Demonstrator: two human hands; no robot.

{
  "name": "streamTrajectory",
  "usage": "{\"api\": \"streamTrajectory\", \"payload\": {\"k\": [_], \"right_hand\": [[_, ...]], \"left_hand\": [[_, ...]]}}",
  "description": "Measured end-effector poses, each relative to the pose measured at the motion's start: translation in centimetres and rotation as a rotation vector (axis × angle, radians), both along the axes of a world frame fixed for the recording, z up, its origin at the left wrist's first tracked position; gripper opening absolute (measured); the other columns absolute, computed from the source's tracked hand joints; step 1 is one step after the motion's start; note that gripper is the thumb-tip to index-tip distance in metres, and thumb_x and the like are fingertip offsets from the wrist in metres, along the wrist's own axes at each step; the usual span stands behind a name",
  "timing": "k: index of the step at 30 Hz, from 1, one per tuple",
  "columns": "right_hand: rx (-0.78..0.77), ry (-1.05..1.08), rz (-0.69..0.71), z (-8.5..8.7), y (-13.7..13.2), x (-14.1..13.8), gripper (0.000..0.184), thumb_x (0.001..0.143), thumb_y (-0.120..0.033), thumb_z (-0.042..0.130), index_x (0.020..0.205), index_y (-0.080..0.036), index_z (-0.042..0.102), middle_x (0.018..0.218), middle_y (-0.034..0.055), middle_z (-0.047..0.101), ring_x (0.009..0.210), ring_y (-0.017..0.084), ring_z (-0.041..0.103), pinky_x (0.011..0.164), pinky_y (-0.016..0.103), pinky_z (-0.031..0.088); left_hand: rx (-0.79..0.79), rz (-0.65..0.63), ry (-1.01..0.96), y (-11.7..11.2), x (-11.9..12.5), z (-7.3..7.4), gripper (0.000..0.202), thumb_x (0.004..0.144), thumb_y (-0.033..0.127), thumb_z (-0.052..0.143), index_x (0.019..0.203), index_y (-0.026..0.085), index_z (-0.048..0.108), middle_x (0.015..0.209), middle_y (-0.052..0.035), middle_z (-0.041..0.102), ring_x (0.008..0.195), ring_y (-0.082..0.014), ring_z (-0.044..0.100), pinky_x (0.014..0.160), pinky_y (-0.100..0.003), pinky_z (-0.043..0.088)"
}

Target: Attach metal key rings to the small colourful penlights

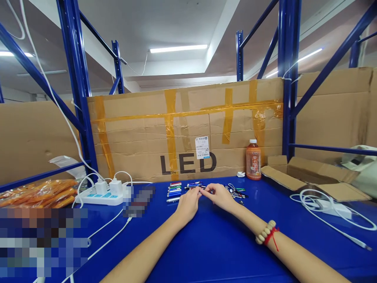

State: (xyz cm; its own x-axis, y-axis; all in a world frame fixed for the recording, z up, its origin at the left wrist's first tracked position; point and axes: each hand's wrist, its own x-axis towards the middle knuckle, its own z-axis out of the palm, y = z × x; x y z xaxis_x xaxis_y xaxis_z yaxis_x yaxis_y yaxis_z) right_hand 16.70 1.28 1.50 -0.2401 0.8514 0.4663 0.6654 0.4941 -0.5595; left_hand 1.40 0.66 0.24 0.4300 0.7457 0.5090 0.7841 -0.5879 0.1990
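Near edge: both forearms lie flat on the blue desk (212, 243), probably as a brace so the fingertips work steady. There's a bead bracelet (266, 232) with red string on the right wrist. Left hand (187, 205) and right hand (220, 196) meet mid-desk, knuckles up, fingers curled narrow, and the tips of both look pinched on one small tube (205, 191). It's held low, just above the surface, between the two lots of the same item, so it's within reach of both. The tube looks slim, pen-like and dark with a bit of metal; it's mostly hidden by fingertips, so I can't tell more. Just left of the hands, a row of tubes (174, 190) lies parallel and touching, with blue, green, red and silver barrels; it looks sorted. Just right is a loose heap (236, 192) of similar ones with key rings, tangled. Left side: a white power strip (100, 196) with chargers plugged in and cables trailing toward the near edge, then orange packets (35, 192) at far left. Right side: a charger cable (332, 207) coiled loose and an open carton (312, 177) with its flaps out. An orange drink bottle (253, 160) stands upright, back against the wall, likely to keep it off the work patch. Far end: a taped cardboard sheet (188, 129) marked LED stands on edge between blue rack posts (287, 78), closing off the desk's back, I'd guess so nothing rolls off.
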Motion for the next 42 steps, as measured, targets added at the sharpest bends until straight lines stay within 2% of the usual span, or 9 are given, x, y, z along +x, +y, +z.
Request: {"api": "streamTrajectory", "payload": {"k": [2, 5, 11, 19, 24, 33, 42], "right_hand": [[0.080, -0.089, -0.052, 0.38, -0.47, -0.02, 0.040, 0.079, -0.048, 0.040, 0.067, -0.016, 0.061, 0.068, 0.0018, 0.059, 0.058, 0.009, 0.048, 0.053, 0.019, 0.030], [0.103, -0.163, -0.087, 0.65, -0.84, -0.08, 0.038, 0.080, -0.046, 0.039, 0.068, -0.017, 0.061, 0.074, 0.0016, 0.060, 0.061, 0.009, 0.048, 0.055, 0.020, 0.029], [0.109, -0.199, -0.088, 0.31, -0.51, -0.02, 0.041, 0.081, -0.048, 0.036, 0.068, -0.017, 0.060, 0.073, 0.0018, 0.059, 0.061, 0.010, 0.048, 0.054, 0.021, 0.029], [0.083, -0.204, -0.104, 0.34, -0.63, -0.03, 0.042, 0.081, -0.049, 0.035, 0.069, -0.018, 0.060, 0.074, 0.0015, 0.060, 0.063, 0.011, 0.050, 0.054, 0.021, 0.028], [0.085, -0.210, -0.074, 0.26, -0.50, 0.05, 0.044, 0.081, -0.050, 0.034, 0.069, -0.017, 0.061, 0.077, 0.0024, 0.061, 0.064, 0.011, 0.050, 0.056, 0.022, 0.030], [0.079, -0.256, -0.111, 0.30, -0.45, -0.06, 0.042, 0.080, -0.052, 0.036, 0.066, -0.019, 0.059, 0.074, 0.0008, 0.061, 0.067, 0.012, 0.052, 0.056, 0.021, 0.029], [0.077, -0.276, -0.091, 0.11, -0.21, 0.25, 0.044, 0.079, -0.054, 0.036, 0.068, -0.019, 0.061, 0.077, 0.0017, 0.061, 0.067, 0.012, 0.051, 0.055, 0.020, 0.027]], "left_hand": [[-0.006, 0.003, 0.009, -0.14, 0.03, 0.13, 0.022, 0.090, 0.023, 0.026, 0.099, 0.019, 0.046, 0.102, -0.0046, 0.058, 0.095, -0.0175, 0.054, 0.074, -0.027, 0.042], [-0.016, 0.003, 0.015, -0.33, 0.05, 0.30, 0.023, 0.090, 0.023, 0.025, 0.099, 0.019, 0.046, 0.103, -0.0054, 0.058, 0.096, -0.0176, 0.054, 0.075, -0.028, 0.043], [-0.039, -0.001, 0.023, -0.13, 0.02, 0.10, 0.024, 0.090, 0.025, 0.024, 0.098, 0.019, 0.046, 0.102, -0.0060, 0.058, 0.094, -0.0179, 0.055, 0.073, -0.028, 0.043], [0.016, -0.017, 0.041, 0.06, -0.13, -0.06, 0.023, 0.089, 0.022, 0.025, 0.096, 0.017, 0.046, 0.101, -0.0076, 0.057, 0.095, -0.0189, 0.053, 0.074, -0.030, 0.044], [-0.002, -0.026, 0.049, -0.01, -0.10, 0.04, 0.022, 0.089, 0.022, 0.027, 0.096, 0.017, 0.046, 0.100, -0.0073, 0.057, 0.095, -0.0176, 0.052, 0.076, -0.029, 0.044], [-0.027, -0.026, 0.046, -0.18, -0.19, 0.05, 0.024, 0.089, 0.022, 0.025, 0.100, 0.017, 0.046, 0.102, -0.0070, 0.057, 0.096, -0.0184, 0.052, 0.077, -0.031, 0.044], [-0.007, -0.036, 0.084, 0.39, -0.24, -0.41, 0.026, 0.090, 0.025, 0.024, 0.101, 0.017, 0.046, 0.100, -0.0066, 0.057, 0.094, -0.0193, 0.053, 0.073, -0.031, 0.045]]}}
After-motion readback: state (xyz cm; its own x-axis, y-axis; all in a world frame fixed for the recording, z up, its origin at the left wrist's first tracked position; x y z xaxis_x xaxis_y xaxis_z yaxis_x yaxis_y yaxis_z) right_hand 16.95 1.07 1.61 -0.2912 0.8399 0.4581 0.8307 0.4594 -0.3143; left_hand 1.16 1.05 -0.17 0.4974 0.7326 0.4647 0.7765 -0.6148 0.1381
